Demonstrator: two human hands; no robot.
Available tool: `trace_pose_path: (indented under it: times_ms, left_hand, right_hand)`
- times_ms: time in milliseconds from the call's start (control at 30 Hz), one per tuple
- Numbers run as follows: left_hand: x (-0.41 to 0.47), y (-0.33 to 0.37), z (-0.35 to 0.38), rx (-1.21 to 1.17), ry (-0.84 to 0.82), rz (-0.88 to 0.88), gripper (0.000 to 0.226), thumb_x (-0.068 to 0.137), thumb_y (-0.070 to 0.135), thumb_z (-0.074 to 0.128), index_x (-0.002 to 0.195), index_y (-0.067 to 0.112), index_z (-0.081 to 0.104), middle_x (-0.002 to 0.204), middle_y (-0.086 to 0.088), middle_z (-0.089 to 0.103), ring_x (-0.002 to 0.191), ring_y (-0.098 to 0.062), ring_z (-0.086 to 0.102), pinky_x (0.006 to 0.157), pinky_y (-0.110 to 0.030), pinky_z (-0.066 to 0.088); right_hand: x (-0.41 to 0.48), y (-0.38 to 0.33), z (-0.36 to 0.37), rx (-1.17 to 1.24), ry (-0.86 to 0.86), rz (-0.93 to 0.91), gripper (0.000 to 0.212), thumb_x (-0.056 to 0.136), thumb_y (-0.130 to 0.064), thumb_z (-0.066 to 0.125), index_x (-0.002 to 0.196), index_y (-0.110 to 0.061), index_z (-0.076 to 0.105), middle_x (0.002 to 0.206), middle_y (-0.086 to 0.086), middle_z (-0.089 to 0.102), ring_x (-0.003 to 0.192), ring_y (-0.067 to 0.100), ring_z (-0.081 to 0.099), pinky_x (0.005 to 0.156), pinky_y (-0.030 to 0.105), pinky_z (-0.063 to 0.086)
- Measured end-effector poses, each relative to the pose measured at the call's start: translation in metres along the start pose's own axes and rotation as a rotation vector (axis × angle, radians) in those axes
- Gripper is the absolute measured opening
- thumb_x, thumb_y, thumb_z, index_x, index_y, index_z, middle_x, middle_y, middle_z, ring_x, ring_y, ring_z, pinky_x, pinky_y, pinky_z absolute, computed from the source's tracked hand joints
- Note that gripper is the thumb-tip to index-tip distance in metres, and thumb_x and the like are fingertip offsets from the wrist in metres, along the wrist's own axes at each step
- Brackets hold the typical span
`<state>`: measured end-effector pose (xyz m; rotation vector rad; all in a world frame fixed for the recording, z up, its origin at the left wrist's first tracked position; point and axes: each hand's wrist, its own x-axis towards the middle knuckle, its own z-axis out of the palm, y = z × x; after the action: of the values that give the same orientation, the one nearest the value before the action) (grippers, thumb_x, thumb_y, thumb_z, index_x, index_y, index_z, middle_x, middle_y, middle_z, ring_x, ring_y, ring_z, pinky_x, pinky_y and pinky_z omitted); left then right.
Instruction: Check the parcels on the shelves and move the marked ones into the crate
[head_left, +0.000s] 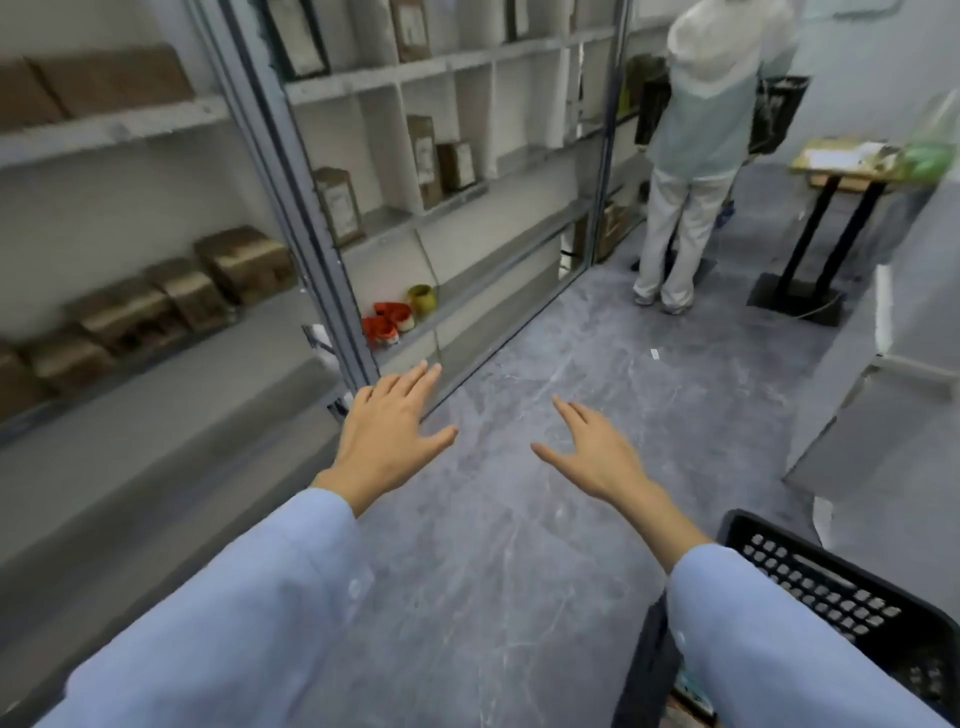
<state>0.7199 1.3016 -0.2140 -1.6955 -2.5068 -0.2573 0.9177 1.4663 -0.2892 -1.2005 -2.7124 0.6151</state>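
My left hand (392, 431) and my right hand (592, 449) stretch out flat over the grey floor, fingers straight, holding nothing. Brown parcels stand on the white shelves (447, 65) to the left and ahead: a labelled parcel (338, 205), a taller one (425, 158) and a small one (457, 165). More brown boxes (244, 262) sit on the near left shelf. A black perforated crate (831, 587) sits at the lower right, partly hidden by my right sleeve. Neither hand touches a parcel or the crate.
A person in pale clothes (701, 145) stands at the far end of the aisle holding a black crate. A small stand table (841, 161) with papers is at the right. Red and yellow items (395, 317) lie on the lowest shelf. Grey cabinets line the right side.
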Motion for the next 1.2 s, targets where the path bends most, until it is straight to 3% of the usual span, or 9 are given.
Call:
trace_pose_path:
  times_ms: [200,333,467,633,800,1200]
  left_hand:
    - [-0.049,-0.123,-0.108,0.047,0.142,-0.198,0.078,0.091,0.064,0.044,0.155,0.028,0.017,0.160,0.005,0.024,0.144,-0.017,0.024,0.113,-0.037,0.022]
    - [-0.087,-0.198,-0.166,0.114,0.227,-0.337,0.085,0.082,0.070,0.033,0.155,0.028,0.021,0.159,0.006,0.027,0.144,-0.016,0.026,0.111,-0.036,0.025]
    - [-0.119,-0.270,-0.216,0.141,0.286,-0.439,0.077,0.091,0.063,0.046,0.155,0.028,0.020,0.160,0.007,0.024,0.144,-0.015,0.024,0.112,-0.037,0.025]
    - [-0.145,-0.346,-0.271,0.139,0.348,-0.509,0.077,0.092,0.060,0.047,0.155,0.026,0.018,0.161,0.004,0.021,0.146,-0.017,0.022,0.117,-0.042,0.021]
    - [-0.160,-0.408,-0.304,0.149,0.413,-0.564,0.078,0.092,0.060,0.048,0.155,0.025,0.019,0.162,0.002,0.021,0.146,-0.018,0.022,0.115,-0.040,0.022]
    - [-0.143,-0.519,-0.317,0.210,0.457,-0.681,0.084,0.091,0.064,0.046,0.157,0.025,0.011,0.164,0.005,0.011,0.150,-0.016,0.012,0.117,-0.038,0.015]
  right_hand:
    - [0.039,-0.176,-0.044,-0.032,0.068,-0.284,0.079,0.093,-0.064,0.046,0.157,-0.033,0.012,0.161,-0.001,0.023,0.148,0.020,0.021,0.114,0.041,0.033]
    - [0.055,-0.286,-0.056,-0.045,0.089,-0.427,0.081,0.092,-0.065,0.047,0.157,-0.032,0.012,0.161,-0.001,0.024,0.147,0.021,0.023,0.113,0.042,0.034]
    - [0.066,-0.385,-0.060,-0.059,0.078,-0.542,0.082,0.091,-0.066,0.047,0.157,-0.034,0.010,0.161,0.000,0.024,0.147,0.022,0.023,0.112,0.042,0.033]
    - [0.075,-0.493,-0.069,-0.052,0.110,-0.653,0.080,0.091,-0.065,0.048,0.157,-0.034,0.014,0.161,0.002,0.025,0.148,0.024,0.022,0.115,0.046,0.032]
    - [0.084,-0.575,-0.073,-0.080,0.139,-0.711,0.079,0.092,-0.063,0.049,0.157,-0.032,0.014,0.161,0.000,0.025,0.147,0.023,0.023,0.111,0.044,0.034]
    - [0.161,-0.696,-0.056,-0.041,0.142,-0.850,0.079,0.093,-0.058,0.053,0.157,-0.032,0.014,0.161,-0.001,0.024,0.147,0.022,0.022,0.111,0.046,0.035]
